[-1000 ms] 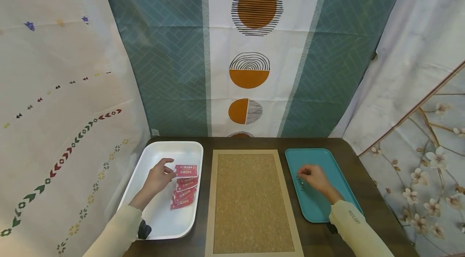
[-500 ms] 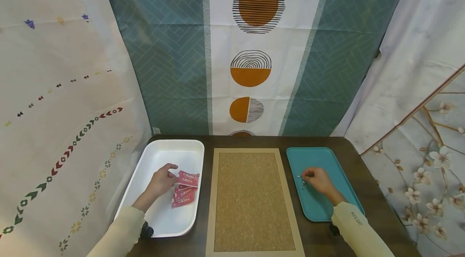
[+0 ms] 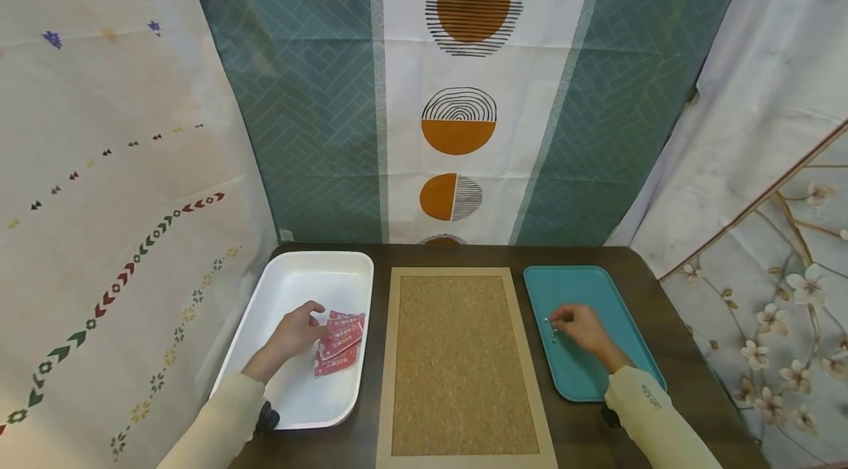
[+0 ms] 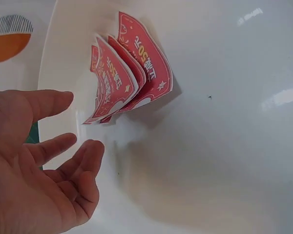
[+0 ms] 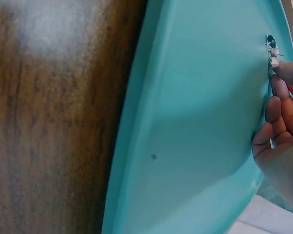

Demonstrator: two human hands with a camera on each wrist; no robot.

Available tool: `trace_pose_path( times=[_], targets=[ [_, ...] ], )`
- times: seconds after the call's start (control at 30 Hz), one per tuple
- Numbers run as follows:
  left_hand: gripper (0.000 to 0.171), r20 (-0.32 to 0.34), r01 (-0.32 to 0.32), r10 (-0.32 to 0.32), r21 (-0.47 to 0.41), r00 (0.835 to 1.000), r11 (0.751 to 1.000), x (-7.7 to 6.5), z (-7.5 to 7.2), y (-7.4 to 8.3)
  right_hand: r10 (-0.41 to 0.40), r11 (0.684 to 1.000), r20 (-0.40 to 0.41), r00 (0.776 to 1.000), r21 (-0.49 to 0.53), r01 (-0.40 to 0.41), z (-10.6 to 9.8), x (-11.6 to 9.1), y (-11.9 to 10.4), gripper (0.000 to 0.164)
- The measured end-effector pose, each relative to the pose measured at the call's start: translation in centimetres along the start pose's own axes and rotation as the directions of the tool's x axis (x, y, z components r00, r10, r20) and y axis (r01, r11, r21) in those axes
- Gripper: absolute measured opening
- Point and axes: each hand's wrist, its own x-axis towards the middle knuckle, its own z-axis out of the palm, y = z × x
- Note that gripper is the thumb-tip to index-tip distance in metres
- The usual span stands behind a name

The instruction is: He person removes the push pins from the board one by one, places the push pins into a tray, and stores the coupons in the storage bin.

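Inside the white tray (image 3: 291, 410) at left lie several red printed paper coupons (image 3: 341, 340), fanned over one another. My left hand (image 3: 291, 333) is beside them, fingers loosely bent. In the left wrist view thumb and fingers of the left hand (image 4: 44, 151) stand apart, with the curled coupons (image 4: 119, 73) just beyond the tips. On the teal tray (image 3: 573, 377) at right, my right hand (image 3: 583, 325) brings thumb and forefinger together on small shiny metal thumbtacks. Up close, one silver thumbtack (image 5: 274, 62) sits at the thumb tip of the right hand (image 5: 283, 112), others just beyond.
A wood-framed cork board (image 3: 467, 366) lies between the two trays on the dark wooden table (image 3: 380, 292). Patterned cloths hang behind and on both sides, with the green and white curtain (image 3: 450, 71) at the back edge.
The upper coupons have slid down and closer over the lower ones as the left hand moved right and down. The right hand has shifted slightly right, uncovering one thumbtack.
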Motion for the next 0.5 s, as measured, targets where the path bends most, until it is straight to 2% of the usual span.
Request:
trace_pose_path(
  times=[0.1,0.2,0.27,0.37,0.5],
  targets=[
    [0.052,-0.028,-0.027,0.029,0.057,0.999,0.998,-0.1,0.0,0.2,-0.004,1.0,-0.007,1.0,-0.006,0.004,-0.2,-0.1,-0.2,0.007],
    [0.054,-0.093,-0.078,0.09,0.127,0.992,0.989,-0.1,-0.3,0.5,-0.028,0.999,-0.027,0.999,-0.03,0.027,-0.6,-0.2,-0.5,0.007],
    [0.055,-0.15,-0.125,0.15,0.16,0.977,0.979,0.0,-0.6,1.0,-0.057,0.997,-0.051,0.997,-0.06,0.053,-1.0,-0.1,-0.8,0.007],
    [0.059,-0.232,-0.179,0.224,0.199,0.947,0.964,0.2,-1.2,1.8,-0.122,0.983,-0.084,0.989,-0.147,0.109,-1.5,0.2,-1.4,0.009],
    [0.07,-0.306,-0.202,0.274,0.247,0.912,0.948,0.5,-1.7,2.6,-0.211,0.943,-0.129,0.969,-0.289,0.167,-1.9,0.6,-2.2,0.012]
  ],
)
